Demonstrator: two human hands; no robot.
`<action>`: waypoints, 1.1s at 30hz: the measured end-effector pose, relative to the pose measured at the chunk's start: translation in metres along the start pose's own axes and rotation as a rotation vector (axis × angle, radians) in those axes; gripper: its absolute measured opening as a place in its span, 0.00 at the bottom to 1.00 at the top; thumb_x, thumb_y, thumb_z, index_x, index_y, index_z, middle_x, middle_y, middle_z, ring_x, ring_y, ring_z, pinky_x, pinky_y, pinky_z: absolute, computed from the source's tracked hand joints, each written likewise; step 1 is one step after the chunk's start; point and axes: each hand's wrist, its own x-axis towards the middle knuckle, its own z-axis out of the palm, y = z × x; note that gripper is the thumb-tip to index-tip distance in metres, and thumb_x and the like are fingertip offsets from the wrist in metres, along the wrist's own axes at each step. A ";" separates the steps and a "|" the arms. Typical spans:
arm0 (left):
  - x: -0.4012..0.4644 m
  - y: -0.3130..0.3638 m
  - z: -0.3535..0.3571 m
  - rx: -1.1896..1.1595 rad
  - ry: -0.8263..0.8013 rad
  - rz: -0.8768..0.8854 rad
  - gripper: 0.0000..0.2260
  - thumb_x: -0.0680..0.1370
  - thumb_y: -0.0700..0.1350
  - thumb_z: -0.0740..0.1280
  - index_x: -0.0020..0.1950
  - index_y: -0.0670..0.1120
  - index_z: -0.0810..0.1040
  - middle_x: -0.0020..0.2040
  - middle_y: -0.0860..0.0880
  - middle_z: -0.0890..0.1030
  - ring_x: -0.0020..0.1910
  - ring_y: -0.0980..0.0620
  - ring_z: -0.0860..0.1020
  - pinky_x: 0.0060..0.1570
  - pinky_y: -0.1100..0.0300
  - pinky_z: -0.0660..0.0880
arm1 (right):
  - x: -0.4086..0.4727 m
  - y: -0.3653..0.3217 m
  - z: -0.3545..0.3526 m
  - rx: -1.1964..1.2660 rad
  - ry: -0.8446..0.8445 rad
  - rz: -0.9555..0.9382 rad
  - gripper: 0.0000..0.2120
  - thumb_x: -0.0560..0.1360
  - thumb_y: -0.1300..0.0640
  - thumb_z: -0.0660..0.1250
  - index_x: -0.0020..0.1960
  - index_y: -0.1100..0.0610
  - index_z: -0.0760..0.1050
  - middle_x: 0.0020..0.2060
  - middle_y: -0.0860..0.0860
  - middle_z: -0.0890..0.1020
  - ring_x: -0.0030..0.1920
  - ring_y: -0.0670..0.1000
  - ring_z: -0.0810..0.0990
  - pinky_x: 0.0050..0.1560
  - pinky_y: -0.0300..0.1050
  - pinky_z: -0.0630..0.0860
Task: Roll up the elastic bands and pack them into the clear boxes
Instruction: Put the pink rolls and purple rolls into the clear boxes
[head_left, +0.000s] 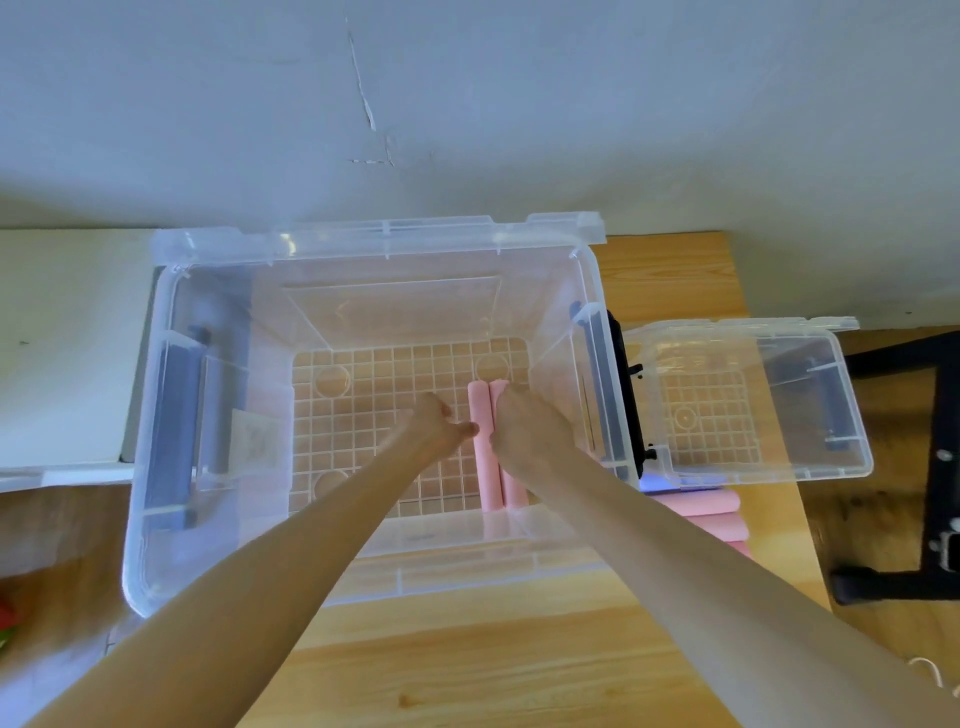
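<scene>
**Both hands down in the big box w/ two pink rolls**

Looking straight down into a large clear plastic storage box (156, 519) w/ a grid-ribbed floor, sitting on a light wooden table (493, 665). Two rolled-up pink elastic bands (480, 441) lying side by side on the box floor, right-hand part, touching each other, long axis running front to back, near ends against the front wall.

Left hand (434, 423) reaching in just left of the rolls, thumb tip about touching the nearer roll; other fingers hidden behind the hand, so can't tell if spread or curled. Right hand (522, 423) resting on top of the right-hand roll, fingers bent down over it; can't tell if actually gripping or just pressing.

Smaller clear plastic box (852, 415) off to the right, just beside the big one, nothing visible inside. More pink rolled bands (711, 512) stacked on the table between the two boxes, towards the front, partly hidden by the right forearm. Grey wall (467, 104) behind, black metal frame (935, 467) far right.
</scene>
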 end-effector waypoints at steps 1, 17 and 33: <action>-0.008 0.003 -0.005 -0.036 0.010 0.010 0.21 0.78 0.52 0.70 0.66 0.42 0.73 0.58 0.45 0.81 0.54 0.47 0.80 0.53 0.55 0.75 | -0.007 0.000 -0.007 0.013 0.012 -0.033 0.12 0.79 0.67 0.62 0.62 0.60 0.72 0.55 0.54 0.78 0.49 0.54 0.78 0.47 0.45 0.76; -0.199 0.096 -0.007 -0.410 0.121 0.513 0.08 0.79 0.46 0.69 0.56 0.55 0.78 0.47 0.55 0.85 0.47 0.57 0.83 0.54 0.59 0.80 | -0.139 0.100 -0.090 0.596 0.311 -0.074 0.06 0.78 0.58 0.66 0.43 0.52 0.79 0.37 0.45 0.83 0.40 0.48 0.82 0.43 0.48 0.79; -0.162 0.057 0.184 -0.062 -0.171 0.414 0.06 0.80 0.43 0.67 0.53 0.54 0.80 0.52 0.57 0.83 0.47 0.64 0.80 0.43 0.73 0.72 | -0.157 0.268 0.061 1.248 0.229 0.465 0.04 0.79 0.61 0.67 0.46 0.59 0.78 0.43 0.58 0.85 0.37 0.52 0.84 0.39 0.46 0.83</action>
